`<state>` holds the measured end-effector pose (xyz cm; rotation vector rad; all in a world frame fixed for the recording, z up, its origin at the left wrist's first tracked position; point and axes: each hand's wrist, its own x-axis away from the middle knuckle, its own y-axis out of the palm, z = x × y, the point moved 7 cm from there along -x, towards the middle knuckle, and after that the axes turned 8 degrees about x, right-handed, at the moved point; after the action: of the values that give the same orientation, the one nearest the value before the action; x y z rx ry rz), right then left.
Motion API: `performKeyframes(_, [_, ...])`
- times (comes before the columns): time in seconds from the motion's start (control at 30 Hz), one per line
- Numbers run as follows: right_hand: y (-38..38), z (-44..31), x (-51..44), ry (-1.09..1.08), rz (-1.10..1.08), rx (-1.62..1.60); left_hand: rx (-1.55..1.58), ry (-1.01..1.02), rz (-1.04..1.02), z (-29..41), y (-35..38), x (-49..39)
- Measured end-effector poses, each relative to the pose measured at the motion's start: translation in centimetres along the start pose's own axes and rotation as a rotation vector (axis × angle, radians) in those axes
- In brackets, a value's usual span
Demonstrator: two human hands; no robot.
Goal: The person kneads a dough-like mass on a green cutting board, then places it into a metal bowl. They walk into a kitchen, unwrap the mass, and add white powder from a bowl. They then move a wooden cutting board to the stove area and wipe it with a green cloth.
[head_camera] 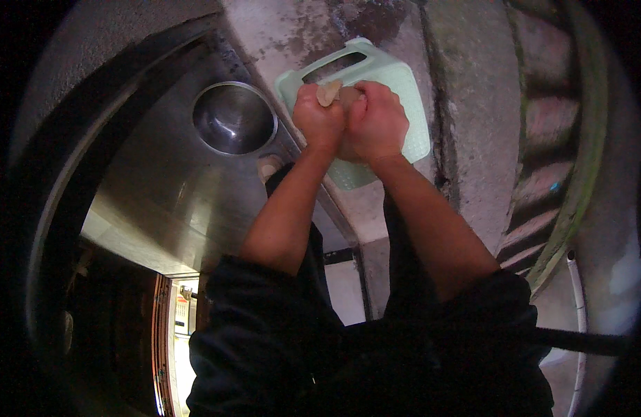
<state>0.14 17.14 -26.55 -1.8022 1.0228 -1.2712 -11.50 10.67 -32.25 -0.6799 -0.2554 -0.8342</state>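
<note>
My left hand (319, 117) and my right hand (378, 121) are close together over a pale green plastic stool (417, 112). A thin, pale tan, curled piece (328, 94) sticks out at the top of my left fist. Between the two hands shows a rounded brownish thing (350, 97), its lower part visible between my wrists; its kind is unclear. My right fingers are curled over it, and my palms hide most of it. A round steel bowl (235, 118) rests on the floor to the left of the stool.
My shoe (270, 167) stands on the dark floor just below the bowl. A raised concrete ledge (372, 208) runs beneath the stool. Concrete steps or slats (552, 117) lie at the right, with a pale pipe (578, 292) below. A lit doorway (182, 333) is at the lower left.
</note>
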Motion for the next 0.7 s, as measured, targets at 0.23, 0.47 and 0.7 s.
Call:
performKeyframes(0.23, [1.3,2.6,-1.4,0.121,-0.051,-0.171,-0.004,0.121,-0.074,1.8,1.3,-0.8])
performKeyframes(0.47, [0.9,3.6,-1.9,0.025,0.011,-0.279,-0.059,0.229,-0.08,2.0,2.3,-1.0])
performKeyframes(0.7, [0.4,4.1,-2.5,-0.145,0.052,-0.399,-0.058,0.243,-0.09,1.9,3.1,-1.0])
